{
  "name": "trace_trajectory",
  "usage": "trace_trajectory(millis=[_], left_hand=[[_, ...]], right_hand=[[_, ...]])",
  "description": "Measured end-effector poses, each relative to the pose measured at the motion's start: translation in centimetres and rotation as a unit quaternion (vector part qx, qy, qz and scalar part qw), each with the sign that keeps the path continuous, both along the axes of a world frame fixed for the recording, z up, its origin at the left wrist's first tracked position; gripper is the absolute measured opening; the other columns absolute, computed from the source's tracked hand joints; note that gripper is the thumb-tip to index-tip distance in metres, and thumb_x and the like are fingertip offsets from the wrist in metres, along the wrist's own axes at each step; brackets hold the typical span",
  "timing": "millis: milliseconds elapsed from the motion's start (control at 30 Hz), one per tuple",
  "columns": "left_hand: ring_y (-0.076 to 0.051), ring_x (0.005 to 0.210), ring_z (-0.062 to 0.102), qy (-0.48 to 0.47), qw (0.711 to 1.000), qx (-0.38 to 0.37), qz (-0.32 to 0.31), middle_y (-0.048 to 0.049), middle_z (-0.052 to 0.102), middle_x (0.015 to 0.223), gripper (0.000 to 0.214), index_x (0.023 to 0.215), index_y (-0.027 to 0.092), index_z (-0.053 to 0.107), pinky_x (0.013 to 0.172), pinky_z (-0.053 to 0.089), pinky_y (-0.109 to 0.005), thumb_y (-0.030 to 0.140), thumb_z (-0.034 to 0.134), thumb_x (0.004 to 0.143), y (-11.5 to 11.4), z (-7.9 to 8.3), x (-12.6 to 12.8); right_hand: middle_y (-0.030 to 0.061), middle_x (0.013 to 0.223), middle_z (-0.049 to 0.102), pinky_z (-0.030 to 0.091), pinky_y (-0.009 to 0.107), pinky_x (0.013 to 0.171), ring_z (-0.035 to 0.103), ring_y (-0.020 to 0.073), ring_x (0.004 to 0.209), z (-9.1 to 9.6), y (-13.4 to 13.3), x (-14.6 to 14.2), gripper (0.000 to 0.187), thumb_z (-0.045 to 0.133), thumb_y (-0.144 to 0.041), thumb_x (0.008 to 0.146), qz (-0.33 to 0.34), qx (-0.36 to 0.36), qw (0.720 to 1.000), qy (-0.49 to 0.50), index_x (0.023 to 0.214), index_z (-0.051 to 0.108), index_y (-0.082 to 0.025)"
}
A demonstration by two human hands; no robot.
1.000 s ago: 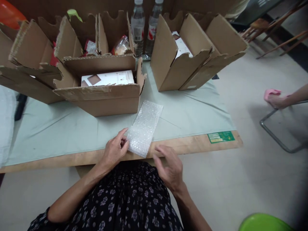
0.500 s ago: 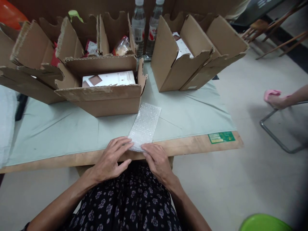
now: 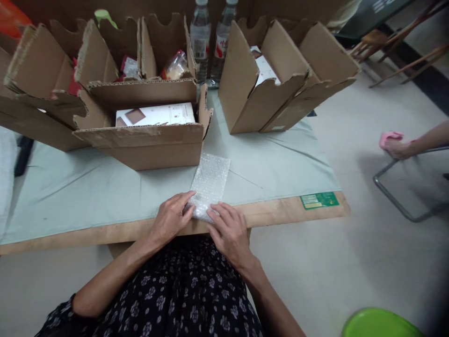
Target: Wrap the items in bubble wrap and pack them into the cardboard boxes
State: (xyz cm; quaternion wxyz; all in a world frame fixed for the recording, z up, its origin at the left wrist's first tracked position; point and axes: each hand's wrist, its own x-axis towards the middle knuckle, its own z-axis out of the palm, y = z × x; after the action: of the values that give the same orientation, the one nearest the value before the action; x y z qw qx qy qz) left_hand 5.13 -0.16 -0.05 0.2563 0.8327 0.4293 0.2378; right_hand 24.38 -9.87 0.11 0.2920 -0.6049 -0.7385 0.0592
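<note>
A strip of clear bubble wrap (image 3: 211, 180) lies on the pale green cloth (image 3: 105, 187) at the near edge of the table. Its near end is curled up into a small roll under my fingers. My left hand (image 3: 171, 217) presses on the roll's left side with fingers bent over it. My right hand (image 3: 228, 229) rests on its right side, fingers curved onto the wrap. The far end of the strip lies flat, reaching toward an open cardboard box (image 3: 150, 145) that holds a white carton (image 3: 156, 113).
Several open cardboard boxes stand across the back, one at right (image 3: 280, 89) with a white carton inside. Two water bottles (image 3: 210, 37) stand behind them. A green sticker (image 3: 319, 200) marks the table edge. Another person's foot in a pink slipper (image 3: 393, 142) is at right.
Both hands came together on the near end of the bubble wrap and rolled it up away from me. The visible flat strip has grown shorter.
</note>
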Motion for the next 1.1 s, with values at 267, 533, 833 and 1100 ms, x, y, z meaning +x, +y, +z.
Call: trace_trajectory(millis=[267, 533, 833, 1100], left_hand=[[-0.027, 0.117, 0.062, -0.022, 0.992, 0.076, -0.100, -0.0121, 0.070, 0.123, 0.036, 0.131, 0.019, 0.059, 0.100, 0.052, -0.048, 0.014, 0.061, 0.095, -1.6, 2.1, -2.1], [-0.022, 0.083, 0.068, -0.008, 0.997, 0.067, -0.032, -0.0093, 0.076, 0.096, 0.025, 0.121, 0.014, 0.064, 0.079, 0.056, -0.040, 0.017, 0.058, 0.097, 1.0, -0.1, 0.3], [-0.029, 0.110, 0.064, -0.019, 0.997, 0.073, -0.007, -0.0150, 0.068, 0.120, 0.032, 0.126, 0.015, 0.063, 0.095, 0.054, -0.047, 0.025, 0.063, 0.095, 0.4, 0.9, -0.3], [-0.023, 0.093, 0.066, -0.049, 0.996, 0.048, -0.049, -0.0074, 0.074, 0.102, 0.031, 0.127, 0.019, 0.061, 0.084, 0.054, -0.041, 0.015, 0.058, 0.097, -0.5, 1.4, -0.7]], right_hand=[[0.0041, 0.108, 0.078, 0.049, 0.040, 0.089, 0.068, 0.0223, 0.103, 0.1, 1.0, 1.2, 0.023, 0.053, -0.017, 0.102, 0.024, -0.048, 0.992, 0.116, 0.117, 0.068, -0.023], [0.0089, 0.117, 0.074, 0.048, 0.043, 0.095, 0.063, 0.0262, 0.113, 0.5, 0.8, 1.5, 0.026, 0.062, -0.017, 0.097, -0.046, 0.039, 0.997, 0.052, 0.123, 0.065, -0.022], [0.0077, 0.122, 0.075, 0.046, 0.045, 0.097, 0.062, 0.0272, 0.120, 0.1, 2.1, 1.3, 0.026, 0.056, -0.016, 0.099, 0.012, -0.022, 0.999, 0.031, 0.122, 0.067, -0.020], [0.0076, 0.117, 0.074, 0.051, 0.044, 0.092, 0.066, 0.0244, 0.109, 1.2, 1.7, 2.2, 0.026, 0.054, -0.025, 0.102, 0.010, -0.068, 0.992, 0.110, 0.126, 0.065, -0.023]])
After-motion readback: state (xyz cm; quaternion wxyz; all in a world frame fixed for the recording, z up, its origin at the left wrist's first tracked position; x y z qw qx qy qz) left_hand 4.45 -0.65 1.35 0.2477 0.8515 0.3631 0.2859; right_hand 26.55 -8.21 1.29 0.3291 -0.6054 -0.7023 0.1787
